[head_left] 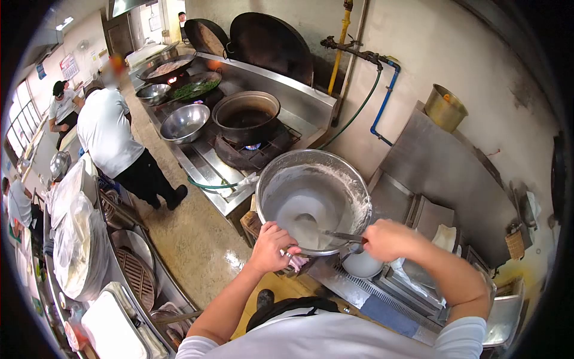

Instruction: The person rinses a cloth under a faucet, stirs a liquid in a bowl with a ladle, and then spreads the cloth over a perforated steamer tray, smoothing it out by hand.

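A large steel mixing bowl stands in front of me, holding a thin white liquid, with white residue along its inner wall. My left hand is closed on the near rim at the left, and a bit of pinkish cloth shows just under its fingers. My right hand grips the handle of a metal ladle over the near right rim. The ladle's round head lies in the white liquid. Below my right hand, a smaller pale bowl is partly hidden.
Beyond the bowl, a dark pot sits on a lit burner beside an empty steel bowl. Farther off is a wok of greens. A person in white stands left, near a rack with plastic-wrapped items. Steel equipment lines the right.
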A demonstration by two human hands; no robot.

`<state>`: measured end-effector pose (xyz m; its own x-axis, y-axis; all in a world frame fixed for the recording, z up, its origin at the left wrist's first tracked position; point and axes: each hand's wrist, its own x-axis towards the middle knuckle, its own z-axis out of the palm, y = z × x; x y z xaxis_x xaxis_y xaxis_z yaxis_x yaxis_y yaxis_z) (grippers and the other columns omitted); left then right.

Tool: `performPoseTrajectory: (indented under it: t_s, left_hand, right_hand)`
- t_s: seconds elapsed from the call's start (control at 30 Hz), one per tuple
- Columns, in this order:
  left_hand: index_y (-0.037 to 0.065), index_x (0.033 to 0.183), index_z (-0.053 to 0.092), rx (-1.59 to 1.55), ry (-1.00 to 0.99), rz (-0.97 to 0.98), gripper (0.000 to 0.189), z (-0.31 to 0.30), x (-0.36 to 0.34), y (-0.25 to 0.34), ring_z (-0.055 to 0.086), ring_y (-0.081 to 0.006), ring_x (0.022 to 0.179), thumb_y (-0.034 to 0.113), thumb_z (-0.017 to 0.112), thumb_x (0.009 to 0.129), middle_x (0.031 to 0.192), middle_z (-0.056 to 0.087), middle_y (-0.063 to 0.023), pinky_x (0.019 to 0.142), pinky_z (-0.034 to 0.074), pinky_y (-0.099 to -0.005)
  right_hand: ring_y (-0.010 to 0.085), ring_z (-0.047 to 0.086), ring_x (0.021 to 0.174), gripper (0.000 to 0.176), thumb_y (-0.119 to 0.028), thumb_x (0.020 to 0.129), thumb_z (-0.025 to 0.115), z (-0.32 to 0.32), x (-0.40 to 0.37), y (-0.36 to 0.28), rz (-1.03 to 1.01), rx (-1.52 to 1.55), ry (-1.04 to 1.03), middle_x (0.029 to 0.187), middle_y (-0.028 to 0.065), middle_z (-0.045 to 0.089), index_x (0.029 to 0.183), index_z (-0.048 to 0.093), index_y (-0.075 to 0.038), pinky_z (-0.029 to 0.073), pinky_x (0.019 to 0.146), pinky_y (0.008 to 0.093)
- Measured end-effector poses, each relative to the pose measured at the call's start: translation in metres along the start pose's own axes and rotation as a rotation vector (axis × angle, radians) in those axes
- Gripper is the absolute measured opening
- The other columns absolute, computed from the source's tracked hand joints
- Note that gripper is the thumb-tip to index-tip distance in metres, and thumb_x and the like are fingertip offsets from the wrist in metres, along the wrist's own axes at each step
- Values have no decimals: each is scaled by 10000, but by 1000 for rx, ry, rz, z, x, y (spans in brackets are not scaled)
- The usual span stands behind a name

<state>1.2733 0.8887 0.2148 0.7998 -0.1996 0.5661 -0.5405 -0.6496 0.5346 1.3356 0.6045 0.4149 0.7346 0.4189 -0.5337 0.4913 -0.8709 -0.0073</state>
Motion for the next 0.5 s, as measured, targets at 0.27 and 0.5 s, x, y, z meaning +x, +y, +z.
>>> performPoseTrajectory:
  t_s: [0.27, 0.5]
  left_hand:
    - [136, 849, 777, 20, -17, -3, 191, 0, -2, -4, 594, -287, 915, 295, 851, 774, 817, 658, -38, 1085, 396, -491]
    - [129, 841, 767, 60, -10, 29, 171, -2, 2, 2, 584, -275, 879, 277, 844, 802, 818, 664, -26, 1023, 425, -465]
  right_hand:
    - [382, 780, 883, 220, -121, 855, 635, 67, 19, 3, -82, -215, 277, 923, 222, 775, 960, 767, 21, 623, 760, 498]
    - [422, 762, 884, 264, -119, 851, 614, -10, -15, -6, -137, -179, -13, 912, 248, 763, 1016, 763, 24, 612, 812, 506]
